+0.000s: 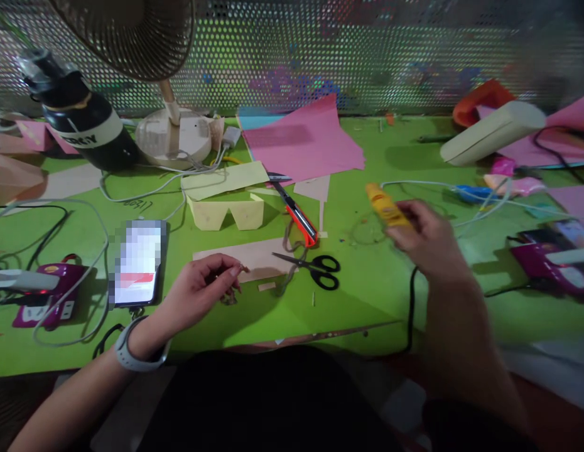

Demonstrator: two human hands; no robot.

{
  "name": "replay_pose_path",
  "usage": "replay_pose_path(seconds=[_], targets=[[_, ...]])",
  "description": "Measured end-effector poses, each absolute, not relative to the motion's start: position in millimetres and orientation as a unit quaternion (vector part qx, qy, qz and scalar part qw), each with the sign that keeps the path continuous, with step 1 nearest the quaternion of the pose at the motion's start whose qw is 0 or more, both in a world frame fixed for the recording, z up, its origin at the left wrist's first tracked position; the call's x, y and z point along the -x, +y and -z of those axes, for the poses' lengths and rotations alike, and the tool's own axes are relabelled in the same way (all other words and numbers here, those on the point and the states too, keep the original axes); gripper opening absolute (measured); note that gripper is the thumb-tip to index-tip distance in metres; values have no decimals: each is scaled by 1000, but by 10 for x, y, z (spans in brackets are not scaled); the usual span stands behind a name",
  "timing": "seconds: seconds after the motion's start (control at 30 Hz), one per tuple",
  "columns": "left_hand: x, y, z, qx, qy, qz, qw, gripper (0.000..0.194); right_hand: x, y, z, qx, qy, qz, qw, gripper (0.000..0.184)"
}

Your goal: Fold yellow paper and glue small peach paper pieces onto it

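Observation:
My left hand [207, 282] is closed in a pinch on a small brownish scrap [245, 269] over a pale paper strip [266, 256]. My right hand [426, 235] is wrapped round a yellow tool [387, 207], blurred, that looks like a hot glue gun. Black-handled scissors [315, 271] lie between the hands, their blades over the strip's right end. An orange-red utility knife [301, 220] lies farther back. Behind my left hand stand yellow paper glasses [226, 212], with a folded yellow paper [226, 180] just beyond them. Grey string lies by the scissors.
On the left are a phone [137, 263], a purple power strip [51, 295], a dark bottle [89, 122] and a fan [172, 135]. Pink sheets [301, 138] lie at the back. Cables and another purple power strip [551, 263] are on the right, before a pale cylinder [492, 132].

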State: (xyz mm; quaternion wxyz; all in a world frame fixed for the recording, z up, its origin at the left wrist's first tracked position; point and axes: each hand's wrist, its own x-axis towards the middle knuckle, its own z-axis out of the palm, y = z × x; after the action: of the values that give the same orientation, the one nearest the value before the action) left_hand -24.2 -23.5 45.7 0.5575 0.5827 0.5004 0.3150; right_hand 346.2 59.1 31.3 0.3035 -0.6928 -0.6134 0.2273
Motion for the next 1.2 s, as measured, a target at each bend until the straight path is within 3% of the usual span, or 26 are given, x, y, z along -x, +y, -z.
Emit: replay_pose_path(seconds=[0.1,0.37,0.57,0.77,0.97,1.2], targets=[[220,-161,-410,-579,508,-334,543,21,-3383,529,-391,583,-557,-427,409,34],[266,-105,-255,-564,536,-365,511,22,-2689,330,-430,352,-661,-615,248,38],[284,-112,-271,-594,539,-354,482,19,-2408,174,-446,318,-716,-580,225,21],[251,-123,-273,-633,536,-345,439,17,-2335,162,-428,319,-755,-518,246,22],[253,-131,-257,-652,532,-338,420,17,-2366,163,-393,313,-764,-507,248,12],[248,-134,-264,-664,526,-340,408,17,-2369,134,-378,340,-760,-499,240,13]])
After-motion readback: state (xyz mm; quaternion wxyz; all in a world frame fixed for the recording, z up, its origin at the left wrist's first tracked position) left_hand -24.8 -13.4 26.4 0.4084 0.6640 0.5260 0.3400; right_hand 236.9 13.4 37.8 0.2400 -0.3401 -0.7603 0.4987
